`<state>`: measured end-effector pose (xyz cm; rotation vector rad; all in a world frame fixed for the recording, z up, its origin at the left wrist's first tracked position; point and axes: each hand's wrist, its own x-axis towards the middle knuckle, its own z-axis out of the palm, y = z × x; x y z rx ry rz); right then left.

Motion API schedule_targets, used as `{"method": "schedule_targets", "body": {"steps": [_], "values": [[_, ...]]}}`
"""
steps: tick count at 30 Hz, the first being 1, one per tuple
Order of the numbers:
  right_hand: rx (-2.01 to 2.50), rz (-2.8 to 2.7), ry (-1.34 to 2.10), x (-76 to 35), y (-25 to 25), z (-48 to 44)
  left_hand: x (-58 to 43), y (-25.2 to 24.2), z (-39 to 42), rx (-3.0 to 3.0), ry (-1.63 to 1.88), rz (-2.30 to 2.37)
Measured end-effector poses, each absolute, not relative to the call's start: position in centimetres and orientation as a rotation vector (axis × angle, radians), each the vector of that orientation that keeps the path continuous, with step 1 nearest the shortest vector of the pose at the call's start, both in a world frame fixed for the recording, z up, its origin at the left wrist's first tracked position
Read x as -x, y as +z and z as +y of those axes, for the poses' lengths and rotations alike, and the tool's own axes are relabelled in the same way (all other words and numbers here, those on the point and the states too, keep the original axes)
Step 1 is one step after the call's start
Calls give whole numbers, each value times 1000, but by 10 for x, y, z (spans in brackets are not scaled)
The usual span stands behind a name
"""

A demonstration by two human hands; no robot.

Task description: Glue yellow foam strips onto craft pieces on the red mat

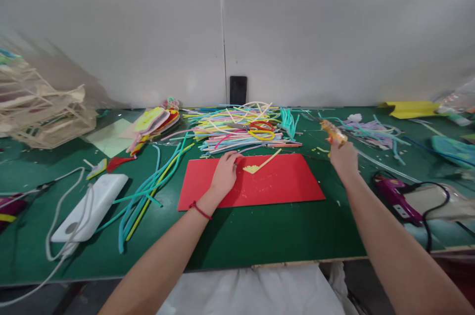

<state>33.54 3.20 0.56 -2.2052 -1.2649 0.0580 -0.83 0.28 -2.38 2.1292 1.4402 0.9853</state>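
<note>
My left hand (224, 174) rests on a red board (282, 186), fingers loosely bent near its upper edge; I see nothing held in it. Just to its right, a pale yellow strip (270, 157) on the board is folded into a small zigzag triangle at one end, with a straight tail. Off the board's right side, my right hand (344, 156) is closed around a hot glue gun (333, 132) with an orange and yellow stained body. Its nozzle points away and to the left. A clear rod (386, 165) trails behind the hand.
Behind the board lies a pile of coloured strips (230, 127) with scissors (263, 132) on top. A phone (238, 90) leans against the partition. A white power bank (91, 208) with cables lies left, a purple power strip (397, 196) right. Foam shapes (158, 122) lie back left.
</note>
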Motion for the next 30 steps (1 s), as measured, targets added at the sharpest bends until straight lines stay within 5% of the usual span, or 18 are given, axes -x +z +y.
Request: {"method": "schedule_targets", "body": {"steps": [15,30], "values": [[1981,-1478,482,-226,26,-14,13,-23,4,-2050,1081,1468],[2139,-1538,413,-220,3,-8,13,-16,-3,-1995,1061,1593]]}}
